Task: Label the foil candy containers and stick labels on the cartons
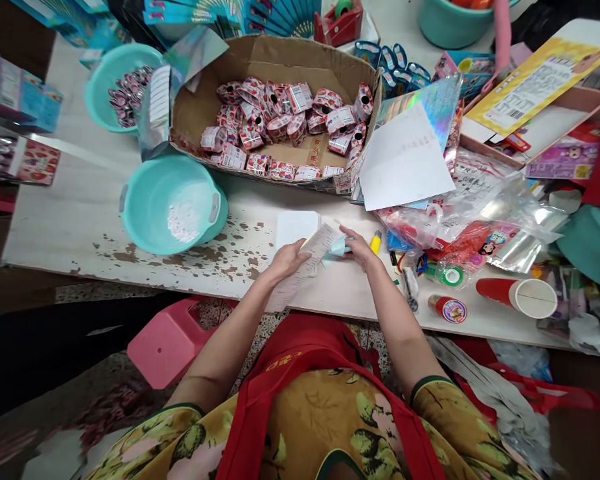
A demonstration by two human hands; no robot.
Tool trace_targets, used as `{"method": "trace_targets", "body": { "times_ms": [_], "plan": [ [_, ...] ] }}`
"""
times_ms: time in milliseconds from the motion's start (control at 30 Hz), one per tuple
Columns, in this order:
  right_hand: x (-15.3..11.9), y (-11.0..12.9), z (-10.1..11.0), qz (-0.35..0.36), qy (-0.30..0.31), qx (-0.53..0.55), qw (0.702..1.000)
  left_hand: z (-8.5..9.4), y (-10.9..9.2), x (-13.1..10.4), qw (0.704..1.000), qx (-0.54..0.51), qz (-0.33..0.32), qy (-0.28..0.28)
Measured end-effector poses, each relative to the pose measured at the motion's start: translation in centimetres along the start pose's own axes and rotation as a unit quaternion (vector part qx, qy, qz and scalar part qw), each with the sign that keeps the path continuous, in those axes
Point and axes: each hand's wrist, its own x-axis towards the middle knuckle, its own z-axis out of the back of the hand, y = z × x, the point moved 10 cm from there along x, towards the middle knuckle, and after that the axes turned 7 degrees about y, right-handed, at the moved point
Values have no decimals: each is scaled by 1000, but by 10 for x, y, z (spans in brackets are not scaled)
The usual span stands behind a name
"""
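My left hand point(290, 260) is closed on a long strip of white paper with rows of small print point(318, 252). The strip slants over the table's front edge, and its lower end hangs toward my apron. My right hand point(360, 249) is at the strip's upper end, its fingers bent around a small light blue piece point(338, 245) whose kind I cannot make out. Under and behind the strip lies a white square object with rounded corners point(294, 225), partly covered. A yellow-capped tube or marker point(376, 242) lies just right of my right hand.
Behind my hands stands a cardboard box point(275, 175) of small red-and-white printed packs point(280, 127). To the left, a turquoise basin point(145, 213) holds white powder or granules. Plastic bags point(480, 193), green tape point(451, 275) and a red paper cup point(500, 292) crowd the right.
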Motion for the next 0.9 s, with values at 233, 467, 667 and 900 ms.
{"method": "trace_targets", "body": {
  "times_ms": [233,467,667,900],
  "plan": [
    [-5,3,5,-6,-18,-7,1000,40,82,-69,911,-399,44,-93],
    [-63,-10,32,28,13,8,999,56,121,-111,874,-473,37,-102],
    [-132,-42,37,128,6,226,966,90,139,-160,893,-433,2,-122],
    [-168,-96,5,94,-37,264,959,101,183,-200,903,-401,128,-87]
  ]
}}
